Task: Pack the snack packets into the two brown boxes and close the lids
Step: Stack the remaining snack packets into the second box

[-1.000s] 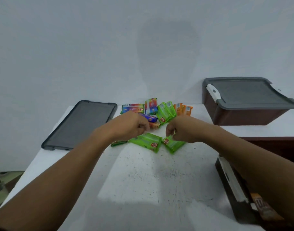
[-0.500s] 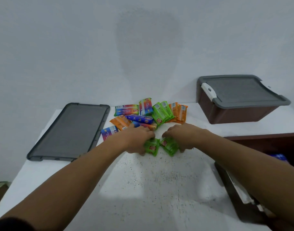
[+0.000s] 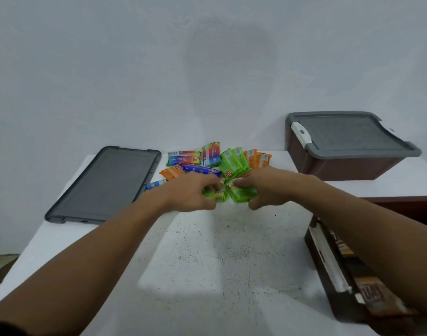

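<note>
Snack packets in both hands, just in front of the snack pile (image 3: pixel 209 163).
We list the left hand (image 3: pixel 190 190) curled round the left green packet (image 3: pixel 216 196) and the right hand (image 3: pixel 268 187) curled round the right green packet (image 3: pixel 241 194), low at the white surface (image 3: pixel 207 263). Their long axes run roughly across our view, inner ends nearly meeting, outer ends hidden under fingers. The loose grey lid (image 3: pixel 105 185) lies left and the closed brown box (image 3: pixel 341 167) stands back right. The open brown box (image 3: pixel 329 272) is partly covered by our right forearm, its contents blurred.
</note>
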`<act>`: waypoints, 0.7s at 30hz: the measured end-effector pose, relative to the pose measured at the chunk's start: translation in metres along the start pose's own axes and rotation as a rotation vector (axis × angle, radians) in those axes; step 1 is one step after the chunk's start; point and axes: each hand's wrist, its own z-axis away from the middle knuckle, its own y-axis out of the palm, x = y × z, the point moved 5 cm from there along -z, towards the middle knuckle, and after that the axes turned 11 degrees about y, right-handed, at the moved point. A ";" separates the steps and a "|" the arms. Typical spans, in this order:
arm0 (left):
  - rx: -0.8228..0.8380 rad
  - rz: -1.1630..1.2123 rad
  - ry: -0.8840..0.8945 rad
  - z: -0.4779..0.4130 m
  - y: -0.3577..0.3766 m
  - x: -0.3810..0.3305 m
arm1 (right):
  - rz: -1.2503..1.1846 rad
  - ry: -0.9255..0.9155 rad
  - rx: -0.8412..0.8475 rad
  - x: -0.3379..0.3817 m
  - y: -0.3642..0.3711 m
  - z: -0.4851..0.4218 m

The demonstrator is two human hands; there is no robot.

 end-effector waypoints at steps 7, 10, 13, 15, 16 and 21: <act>-0.269 0.169 0.007 -0.005 -0.028 -0.044 | -0.317 0.022 -0.167 -0.039 -0.040 0.046; -0.342 0.176 0.012 -0.013 -0.035 -0.073 | -0.385 -0.003 -0.194 -0.061 -0.049 0.074; -0.352 0.180 0.042 -0.026 -0.035 -0.107 | -0.408 0.001 -0.216 -0.087 -0.051 0.104; -0.349 0.184 0.037 -0.036 -0.032 -0.130 | -0.433 0.014 -0.241 -0.105 -0.049 0.124; -0.348 0.177 0.031 -0.042 -0.029 -0.140 | -0.439 0.021 -0.251 -0.115 -0.046 0.133; -0.320 0.134 0.078 -0.071 -0.011 -0.193 | -0.452 0.043 -0.273 -0.158 -0.032 0.174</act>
